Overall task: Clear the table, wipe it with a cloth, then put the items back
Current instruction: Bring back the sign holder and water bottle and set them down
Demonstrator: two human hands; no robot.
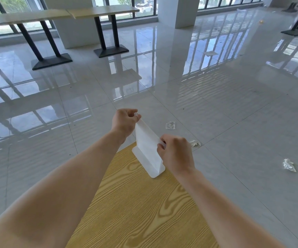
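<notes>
A white upright sign stand (147, 149) with a flat base stands at the far corner of the yellow wood-grain table (135, 212). My left hand (124, 122) pinches its far top corner. My right hand (175, 151) pinches its near top corner. Both forearms reach out over the tabletop. The stand's base rests on the table near its edge. No cloth is in view.
Crumpled clear wrappers lie on the glossy tiled floor, one (170, 125) beyond the stand, one (195, 143) by my right hand, one (289, 165) further right. Long tables (101, 10) on black pedestal legs stand at the back by the windows, beside a white pillar (177, 9).
</notes>
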